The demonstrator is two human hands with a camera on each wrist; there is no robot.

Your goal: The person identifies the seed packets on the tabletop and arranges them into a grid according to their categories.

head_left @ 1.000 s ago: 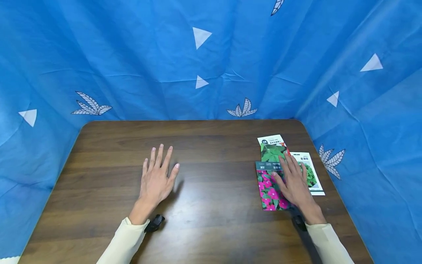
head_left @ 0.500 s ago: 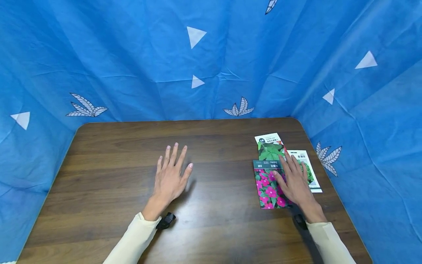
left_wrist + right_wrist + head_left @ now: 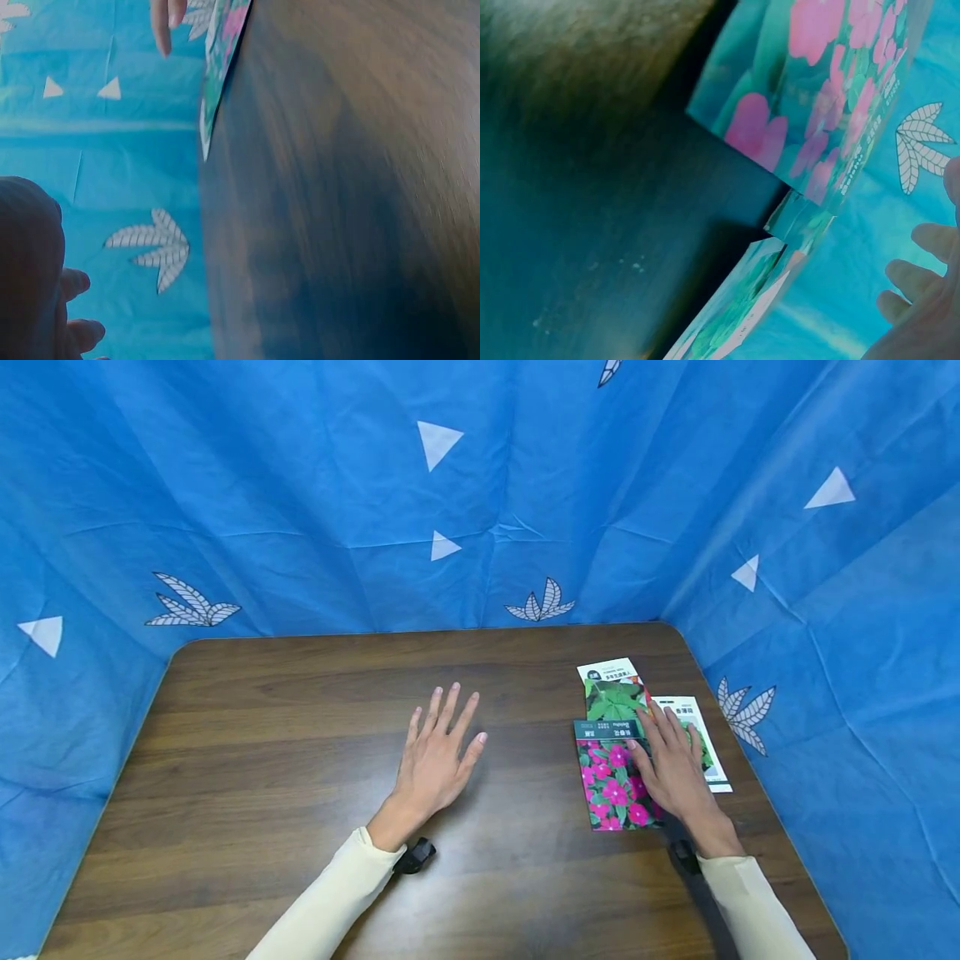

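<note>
The green packet [image 3: 609, 775] bears pink flowers [image 3: 615, 792].

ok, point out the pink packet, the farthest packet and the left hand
Pink packet [image 3: 611, 787], head view: on its flower print.
Farthest packet [image 3: 612, 700], head view: on its green leaf print.
Left hand [image 3: 432, 768], head view: on the back of the hand.

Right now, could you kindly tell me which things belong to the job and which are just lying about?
Likely the job: right hand, left hand, pink-flower seed packet, green-leaf seed packet, white-bordered seed packet.
Just around: wooden table, blue leaf-print cloth.
</note>
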